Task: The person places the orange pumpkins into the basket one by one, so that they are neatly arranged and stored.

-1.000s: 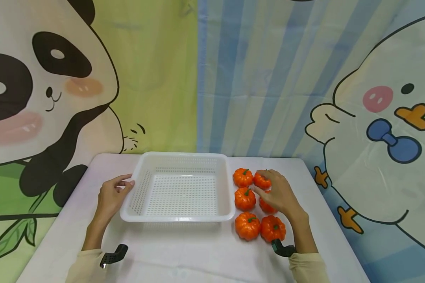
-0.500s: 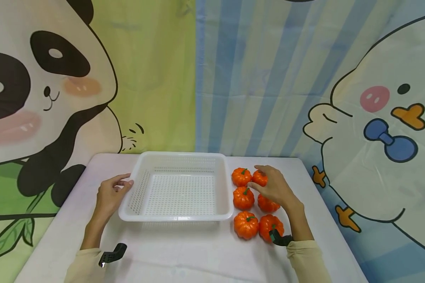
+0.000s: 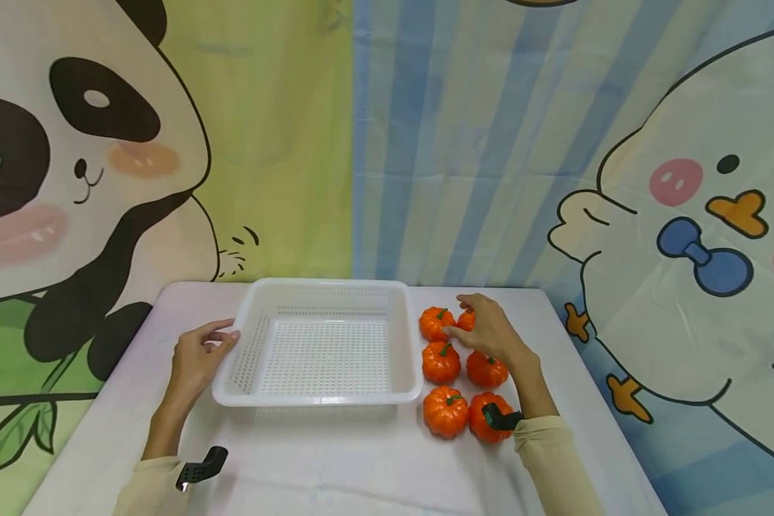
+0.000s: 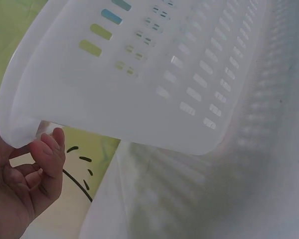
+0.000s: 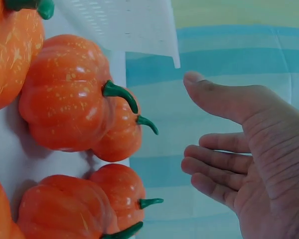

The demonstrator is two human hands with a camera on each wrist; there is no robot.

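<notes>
On the table, a white plastic basket [image 3: 325,398] with perforated walls stands at the middle. My left hand [image 3: 196,355] holds its left rim, and in the left wrist view curled fingers [image 4: 50,157] show beside the rim's edge. To the right of the basket sit several orange toy pumpkins with green stems, in two columns. My right hand [image 3: 490,330] hovers over the back right pumpkin [image 3: 467,320], partly hiding it. Thumb and fingers are spread and hold nothing; the right wrist view shows the pumpkins [image 5: 67,94] apart from this hand [image 5: 259,159].
The white-covered table [image 3: 322,466] ends at a patterned curtain [image 3: 451,143] close behind the basket. The front left pumpkin [image 3: 446,412] stands close to the basket's right front corner. A black wrist camera mount [image 3: 499,417] overlaps the front right pumpkin [image 3: 486,423].
My right hand has moved slightly back and left, uncovering the middle right pumpkin and covering more of the back right one. The left hand stays at the basket's rim.
</notes>
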